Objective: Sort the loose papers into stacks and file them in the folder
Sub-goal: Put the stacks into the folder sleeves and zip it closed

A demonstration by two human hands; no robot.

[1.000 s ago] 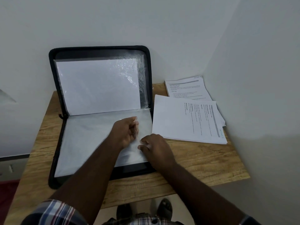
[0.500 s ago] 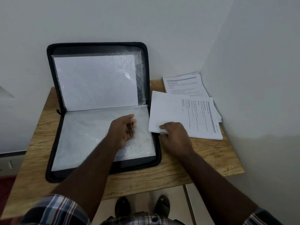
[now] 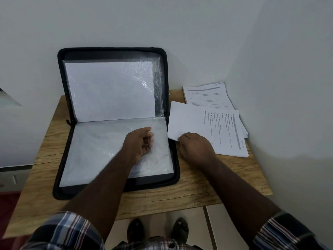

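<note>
Filing step: the left hand (image 3: 139,143) pinches open what looks like the folder's (image 3: 115,51) lower plastic sleeve (image 3: 93,150). Right of the folder, the right hand (image 3: 195,146) grips the near paper stack's (image 3: 216,127) corner; next, slide it in.

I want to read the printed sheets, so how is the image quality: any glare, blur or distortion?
Head view: soft, even light; glare patches on the folder's plastic sleeves; print on the near paper stack too small and soft to read; wide-angle bending at the edges; right hand covers the stack's corner.
</note>
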